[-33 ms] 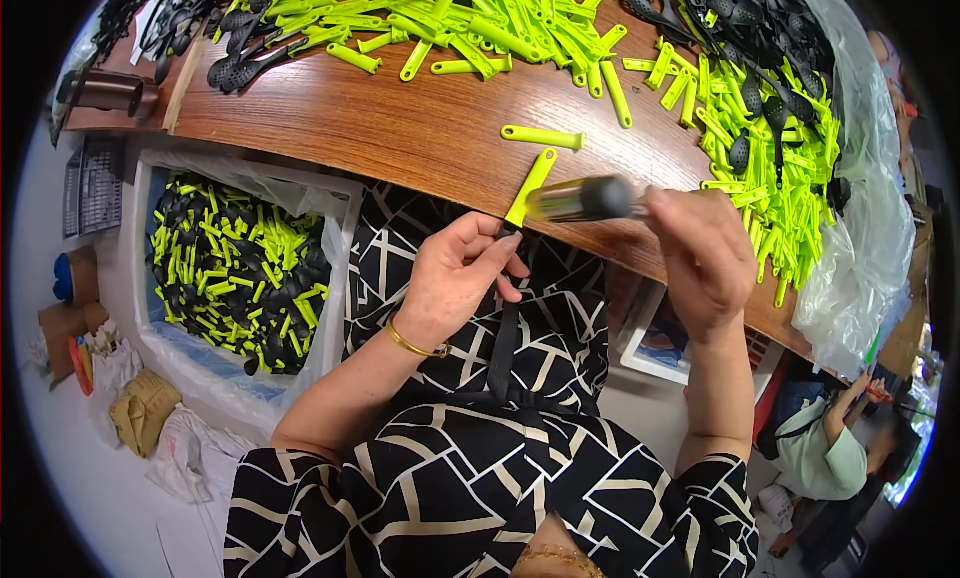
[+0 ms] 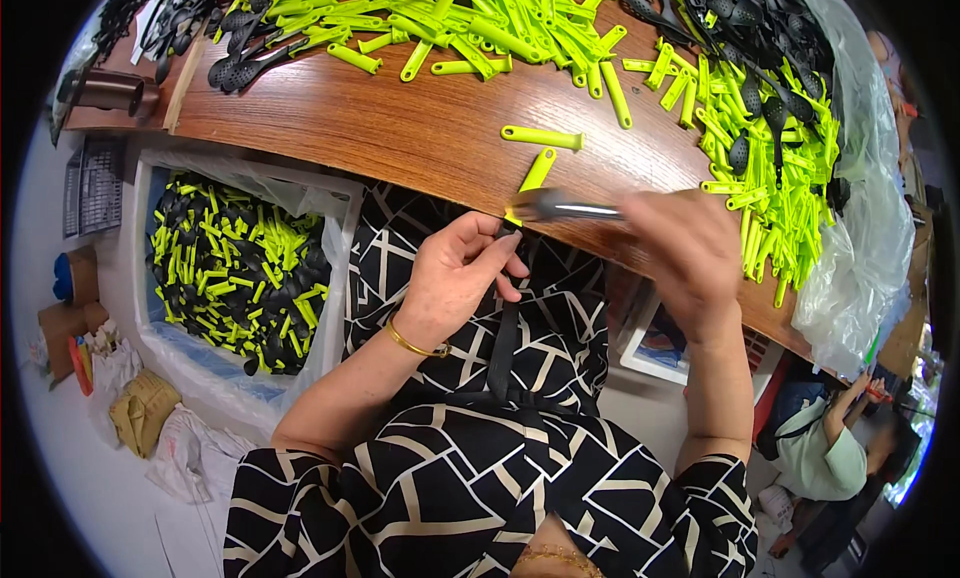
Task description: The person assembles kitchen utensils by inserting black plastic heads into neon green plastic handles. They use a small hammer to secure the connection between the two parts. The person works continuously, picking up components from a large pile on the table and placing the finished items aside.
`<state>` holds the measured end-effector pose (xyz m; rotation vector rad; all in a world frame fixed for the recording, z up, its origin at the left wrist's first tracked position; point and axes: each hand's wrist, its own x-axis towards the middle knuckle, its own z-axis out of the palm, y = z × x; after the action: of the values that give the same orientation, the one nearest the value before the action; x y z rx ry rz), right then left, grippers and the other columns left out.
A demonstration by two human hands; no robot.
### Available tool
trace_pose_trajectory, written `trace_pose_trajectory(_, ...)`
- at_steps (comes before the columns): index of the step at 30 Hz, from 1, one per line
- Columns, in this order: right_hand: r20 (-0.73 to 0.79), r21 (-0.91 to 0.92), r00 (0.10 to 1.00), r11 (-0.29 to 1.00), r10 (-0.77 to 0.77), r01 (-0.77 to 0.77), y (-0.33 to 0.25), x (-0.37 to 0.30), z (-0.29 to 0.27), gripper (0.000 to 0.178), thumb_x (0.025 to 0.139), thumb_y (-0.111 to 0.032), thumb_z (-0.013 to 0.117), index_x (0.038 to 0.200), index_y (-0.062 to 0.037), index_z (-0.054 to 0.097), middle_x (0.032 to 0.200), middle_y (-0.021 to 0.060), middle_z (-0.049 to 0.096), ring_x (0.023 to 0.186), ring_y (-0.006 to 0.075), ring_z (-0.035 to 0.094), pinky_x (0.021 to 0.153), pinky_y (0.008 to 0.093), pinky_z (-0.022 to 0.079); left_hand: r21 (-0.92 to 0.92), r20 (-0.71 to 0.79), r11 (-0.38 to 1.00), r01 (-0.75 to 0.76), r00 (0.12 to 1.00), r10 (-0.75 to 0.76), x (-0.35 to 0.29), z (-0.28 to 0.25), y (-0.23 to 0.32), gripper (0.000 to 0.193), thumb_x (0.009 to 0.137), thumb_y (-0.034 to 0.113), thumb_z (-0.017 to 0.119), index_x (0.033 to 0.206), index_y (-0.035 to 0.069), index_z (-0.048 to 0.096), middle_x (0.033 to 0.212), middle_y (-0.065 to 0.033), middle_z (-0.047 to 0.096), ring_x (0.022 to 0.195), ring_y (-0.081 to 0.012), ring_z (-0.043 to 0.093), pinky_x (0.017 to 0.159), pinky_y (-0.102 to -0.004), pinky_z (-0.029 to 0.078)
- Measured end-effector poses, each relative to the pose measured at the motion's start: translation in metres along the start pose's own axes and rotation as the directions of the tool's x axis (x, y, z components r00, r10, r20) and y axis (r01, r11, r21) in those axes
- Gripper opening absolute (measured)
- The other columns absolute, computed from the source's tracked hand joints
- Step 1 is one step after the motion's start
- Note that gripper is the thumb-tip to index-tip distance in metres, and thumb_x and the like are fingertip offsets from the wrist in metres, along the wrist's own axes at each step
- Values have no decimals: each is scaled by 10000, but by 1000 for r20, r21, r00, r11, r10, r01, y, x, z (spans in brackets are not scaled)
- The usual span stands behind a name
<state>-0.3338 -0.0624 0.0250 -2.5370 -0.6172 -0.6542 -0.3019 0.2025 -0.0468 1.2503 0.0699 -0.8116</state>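
Observation:
My left hand [image 2: 452, 273] is at the table's front edge, thumb and fingers pinching a black utensil stem [image 2: 508, 231]. A lime-green handle [image 2: 538, 170] extends from that stem onto the tabletop. My right hand [image 2: 690, 253], smeared by motion, is closed on a dark hammer-like tool [image 2: 570, 210] with a shiny strip. The tool's blurred end overlaps the lower part of the green handle; whether they touch I cannot tell. Just beyond lies a loose green handle [image 2: 543, 137].
Piles of green handles [image 2: 500, 38] and black slotted spoons [image 2: 735, 8] cover the far and right parts of the wooden table [image 2: 400, 118]. At left stands a lined crate [image 2: 150, 308] holding green-and-black pieces. Clear plastic sheeting [image 2: 865, 208] hangs at right; another person [image 2: 825, 448] is beyond.
The tool in my right hand has swung left and slightly down, so that its end now covers part of the green handle. My left hand stays put.

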Motion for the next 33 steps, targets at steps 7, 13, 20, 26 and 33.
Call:
trace_pose_trajectory(7, 221, 19, 955, 978, 197, -206, 17, -21, 9, 335, 849, -29, 740, 1169, -115, 787, 956, 73, 749, 799, 255, 692, 695, 364, 563, 36, 15, 999, -34, 999, 33, 4, -7, -5, 222, 1091, 180, 622, 1190, -15, 660, 770, 1, 629, 647, -77, 586, 644, -213, 514)
trace_pose_trajectory(13, 222, -144, 915, 939, 337, -311, 38, -38, -19, 309, 871, -57, 760, 1174, -112, 785, 1008, 95, 721, 899, 285, 693, 785, 398, 556, 116, -29, 992, -53, 998, 56, -2, -23, 0, 271, 1109, 208, 581, 1181, -16, 715, 692, 30, 555, 577, -32, 497, 534, -201, 449)
trace_pose_trajectory(20, 96, -266, 886, 869, 454, -417, 69, -36, -43, 189, 868, -112, 776, 1050, -66, 792, 1004, 84, 736, 975, 298, 674, 899, 410, 502, 497, -409, 810, -311, 740, 534, -24, -163, -32, 292, 1105, 198, 543, 1160, -41, 701, 773, 4, 626, 707, -75, 574, 723, -253, 502)
trace_pose_trajectory(26, -45, -258, 951, 917, 305, -306, 115, 13, -6, 210, 857, -90, 764, 1067, -73, 773, 1052, 98, 746, 985, 316, 679, 868, 425, 541, 285, -929, 951, 121, 281, 242, -80, -415, -125, 634, 1052, 351, 641, 1488, -88, 503, 1424, -216, 604, 1283, -295, 584, 1104, -397, 444)
trace_pose_trajectory(33, 50, -440, 975, 881, 217, -173, 156, 40, 28, 208, 925, -151, 674, 1098, -142, 789, 1219, -4, 746, 1224, 237, 617, 1046, 433, 466, 937, -161, 280, -208, 453, 877, 2, -134, 38, 427, 1019, 65, 624, 1444, 32, 594, 1602, -155, 450, 1513, -324, 374, 1257, -463, 254)
